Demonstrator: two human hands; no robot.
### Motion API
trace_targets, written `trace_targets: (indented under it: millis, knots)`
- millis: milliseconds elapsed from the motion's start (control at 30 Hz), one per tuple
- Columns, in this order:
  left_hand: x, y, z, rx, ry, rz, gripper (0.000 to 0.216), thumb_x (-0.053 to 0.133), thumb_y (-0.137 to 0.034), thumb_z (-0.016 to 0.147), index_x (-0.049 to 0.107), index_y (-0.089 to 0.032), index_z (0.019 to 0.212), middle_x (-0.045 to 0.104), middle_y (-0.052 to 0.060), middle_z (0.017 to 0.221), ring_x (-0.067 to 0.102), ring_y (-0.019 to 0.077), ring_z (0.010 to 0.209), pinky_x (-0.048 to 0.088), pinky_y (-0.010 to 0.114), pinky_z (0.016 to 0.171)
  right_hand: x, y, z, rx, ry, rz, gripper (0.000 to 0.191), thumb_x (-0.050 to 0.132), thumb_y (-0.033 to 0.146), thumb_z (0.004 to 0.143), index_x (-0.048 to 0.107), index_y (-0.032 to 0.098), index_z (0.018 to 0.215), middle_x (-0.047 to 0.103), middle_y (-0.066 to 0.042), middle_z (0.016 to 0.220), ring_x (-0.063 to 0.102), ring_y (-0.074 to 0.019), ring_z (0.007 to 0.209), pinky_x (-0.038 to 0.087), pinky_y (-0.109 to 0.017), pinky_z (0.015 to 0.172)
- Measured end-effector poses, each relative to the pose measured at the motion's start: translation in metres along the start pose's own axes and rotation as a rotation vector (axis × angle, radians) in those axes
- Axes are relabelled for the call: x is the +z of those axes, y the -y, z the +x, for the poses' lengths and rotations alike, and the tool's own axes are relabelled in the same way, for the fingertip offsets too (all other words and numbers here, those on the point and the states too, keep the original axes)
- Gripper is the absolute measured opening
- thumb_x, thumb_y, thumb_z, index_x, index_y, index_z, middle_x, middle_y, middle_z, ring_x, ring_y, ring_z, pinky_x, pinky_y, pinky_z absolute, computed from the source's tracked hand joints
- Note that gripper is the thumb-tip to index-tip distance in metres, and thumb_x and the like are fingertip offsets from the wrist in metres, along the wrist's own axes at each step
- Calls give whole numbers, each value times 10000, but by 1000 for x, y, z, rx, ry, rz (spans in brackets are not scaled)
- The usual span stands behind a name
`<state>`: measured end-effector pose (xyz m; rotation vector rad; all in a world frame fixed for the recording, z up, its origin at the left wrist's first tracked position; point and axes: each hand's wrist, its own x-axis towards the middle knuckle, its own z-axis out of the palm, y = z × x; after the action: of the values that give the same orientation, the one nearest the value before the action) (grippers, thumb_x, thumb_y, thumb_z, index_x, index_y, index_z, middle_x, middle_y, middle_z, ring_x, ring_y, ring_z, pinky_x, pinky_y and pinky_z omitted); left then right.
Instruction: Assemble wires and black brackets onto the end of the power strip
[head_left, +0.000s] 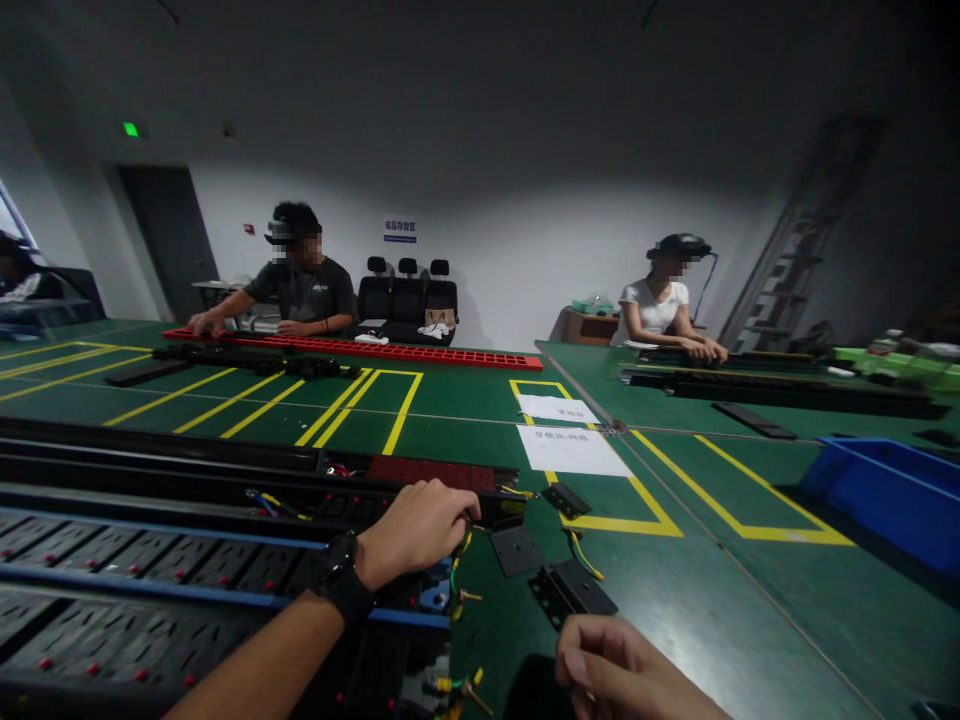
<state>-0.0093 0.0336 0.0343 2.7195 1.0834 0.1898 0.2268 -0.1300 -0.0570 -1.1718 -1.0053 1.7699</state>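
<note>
My left hand (420,530), with a black watch at the wrist, rests palm down over the end of a black power strip (352,508). Its fingers curl over the far side, hiding what they hold, if anything. At the bottom, my right hand (622,665) is curled with thumb and fingers together; whatever is in it cannot be made out. Just beyond it lie a black bracket (577,587) and a flat black plate (516,551). Blue-edged power strips (165,565) with red buttons lie under my left forearm, yellow-green wires (456,590) sticking out at their ends.
White paper sheets (574,450) lie on the green table (750,590) between yellow tape lines. To the right stands a blue bin (892,500). Across the table, one person (315,290) works at a red slotted rail (420,352), another (660,305) at black strips (795,388).
</note>
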Motion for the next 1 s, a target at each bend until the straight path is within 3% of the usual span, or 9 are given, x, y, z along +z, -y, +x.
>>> trace_targets:
  millis: [167,367,600,800,1000]
  knots:
    - [0,2,0,24,13,36,355,499,-202,909,794,-286,1088,817,65,1053,762,276,992,550,399,844,0,3,-2,18,-11,-24,513,890,635,720,668,183,820,575,10,659,445,-52,535,280,-163,497]
    - [-5,2,1,-46,-4,43,256,552,-336,945,787,-259,1014,805,80,1008,754,278,961,545,383,811,4,7,-5,18,-33,-49,547,891,662,694,657,181,809,595,2,671,444,-54,536,292,-175,503]
    - [-2,-3,2,-66,-13,109,248,522,-294,953,760,-251,1006,795,79,977,746,275,923,523,371,786,11,16,-7,22,-32,-85,587,870,702,694,633,175,800,591,7,663,464,-58,535,333,-186,521]
    - [-4,-2,4,-93,-7,84,235,553,-293,915,770,-240,986,789,86,969,733,262,908,500,348,767,14,25,-11,8,-4,-62,511,865,617,765,646,160,830,605,3,696,496,-58,571,336,-175,531]
    - [-2,-1,4,-26,3,122,264,510,-345,972,749,-251,1032,781,90,991,723,255,902,501,353,784,13,26,-14,-16,1,-38,465,867,564,788,651,155,838,625,-2,736,524,-62,601,354,-170,536]
